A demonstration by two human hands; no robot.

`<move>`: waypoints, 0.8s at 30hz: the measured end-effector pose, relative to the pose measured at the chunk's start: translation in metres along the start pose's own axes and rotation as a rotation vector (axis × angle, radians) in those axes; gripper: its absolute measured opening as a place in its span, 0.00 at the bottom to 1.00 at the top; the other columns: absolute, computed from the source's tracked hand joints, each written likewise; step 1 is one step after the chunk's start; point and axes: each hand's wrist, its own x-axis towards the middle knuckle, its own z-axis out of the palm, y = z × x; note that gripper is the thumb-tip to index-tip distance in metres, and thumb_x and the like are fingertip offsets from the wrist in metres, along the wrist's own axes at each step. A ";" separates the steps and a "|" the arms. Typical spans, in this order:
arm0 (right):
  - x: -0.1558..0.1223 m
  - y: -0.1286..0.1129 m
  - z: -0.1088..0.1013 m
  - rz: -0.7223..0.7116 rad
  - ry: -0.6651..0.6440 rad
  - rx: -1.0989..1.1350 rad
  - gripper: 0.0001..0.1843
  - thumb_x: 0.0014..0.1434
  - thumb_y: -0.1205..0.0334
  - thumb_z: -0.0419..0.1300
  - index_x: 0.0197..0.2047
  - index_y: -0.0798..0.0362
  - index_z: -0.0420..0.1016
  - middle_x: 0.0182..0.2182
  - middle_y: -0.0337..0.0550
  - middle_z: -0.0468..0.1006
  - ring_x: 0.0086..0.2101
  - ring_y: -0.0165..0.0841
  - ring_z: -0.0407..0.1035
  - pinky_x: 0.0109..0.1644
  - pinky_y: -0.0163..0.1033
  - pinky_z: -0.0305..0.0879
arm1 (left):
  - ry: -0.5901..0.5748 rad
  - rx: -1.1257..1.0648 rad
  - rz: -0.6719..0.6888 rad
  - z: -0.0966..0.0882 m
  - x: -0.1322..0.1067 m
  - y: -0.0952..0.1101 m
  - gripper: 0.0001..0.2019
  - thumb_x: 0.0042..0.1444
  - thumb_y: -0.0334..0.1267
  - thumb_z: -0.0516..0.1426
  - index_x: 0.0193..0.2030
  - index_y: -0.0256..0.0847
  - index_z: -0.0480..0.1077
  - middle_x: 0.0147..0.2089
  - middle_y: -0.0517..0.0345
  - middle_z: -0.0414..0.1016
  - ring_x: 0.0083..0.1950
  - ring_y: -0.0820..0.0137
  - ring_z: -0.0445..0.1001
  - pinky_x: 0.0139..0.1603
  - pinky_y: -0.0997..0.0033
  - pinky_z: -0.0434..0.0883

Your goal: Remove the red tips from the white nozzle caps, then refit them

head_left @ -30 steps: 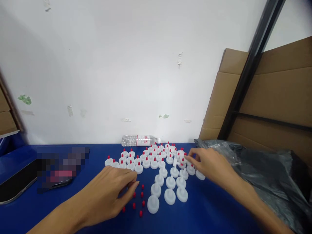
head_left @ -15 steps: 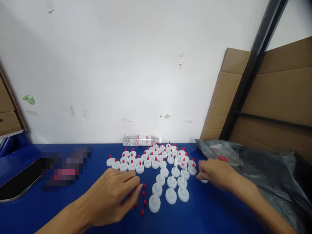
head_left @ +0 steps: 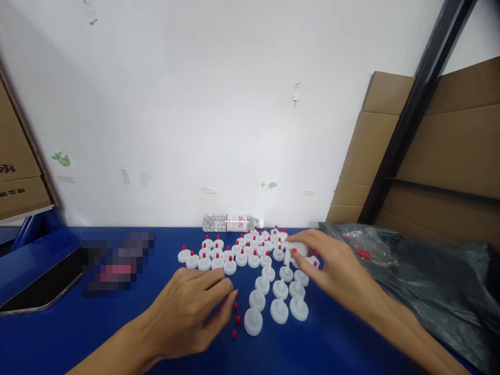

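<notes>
My right hand (head_left: 326, 260) is closed on a white nozzle cap (head_left: 299, 249) with a red tip, tilted on its side above the right part of the cap group. My left hand (head_left: 195, 307) rests low over the blue table, fingers curled and thumb near the index finger; whatever they may hold is hidden. Several small red tips (head_left: 238, 319) lie in a line by its fingertips. To the right of these stand rows of white nozzle caps without red tips (head_left: 253, 321). Farther back are many white caps with red tips (head_left: 229, 266).
A clear plastic bottle (head_left: 230, 223) lies against the wall. Grey plastic bagging (head_left: 425, 291) and a clear bag with red pieces (head_left: 369, 252) are on the right. At left lies a dark phone-like slab (head_left: 42, 286). Cardboard (head_left: 363, 156) leans at right.
My right hand has moved left and up from the table's right side, carrying a white cap to the cap group. My left hand stays nearly in place. The view has shifted slightly.
</notes>
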 end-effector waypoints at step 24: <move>-0.010 -0.021 0.016 -0.467 0.283 -0.136 0.08 0.67 0.61 0.63 0.48 0.53 0.76 0.41 0.47 0.83 0.37 0.35 0.77 0.42 0.40 0.72 | 0.097 -0.810 -0.604 -0.020 0.003 0.007 0.24 0.72 0.51 0.40 0.24 0.44 0.47 0.21 0.66 0.46 0.21 0.73 0.48 0.19 0.72 0.54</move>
